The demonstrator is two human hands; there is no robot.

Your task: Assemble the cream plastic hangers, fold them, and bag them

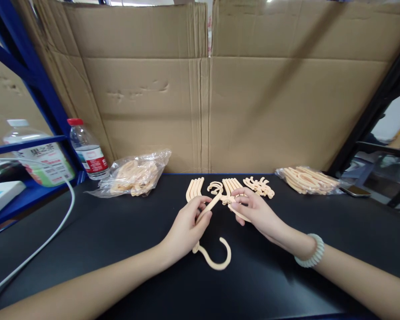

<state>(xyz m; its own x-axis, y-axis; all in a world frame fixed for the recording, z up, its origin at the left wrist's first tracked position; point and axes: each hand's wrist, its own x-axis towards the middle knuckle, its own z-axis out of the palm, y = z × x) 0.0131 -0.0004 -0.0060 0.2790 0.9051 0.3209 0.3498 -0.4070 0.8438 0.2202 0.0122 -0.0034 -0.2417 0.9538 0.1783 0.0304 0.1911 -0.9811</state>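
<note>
Over the middle of the black table, my left hand [190,222] pinches a beige plastic hanger arm [214,202] that slants up to the right. A beige hanger hook [222,266] sticks out from below that hand, its curve open upward; whether it joins the arm is hidden by my fingers. My right hand [255,211] is closed on another beige hanger piece [238,214], close to the far end of the first arm. Just beyond the hands lie a row of bent arms [194,187], a few loose hooks [215,186], more straight arms [231,184] and a pile of small curved parts [259,186].
Clear bags of beige parts lie at the back left [133,174] and back right [308,180]. A red-capped bottle [88,151] stands left, near a blue shelf frame [50,106]. A phone [356,191] lies right. A white cable [62,222] crosses the left side. Cardboard [146,106] walls the back.
</note>
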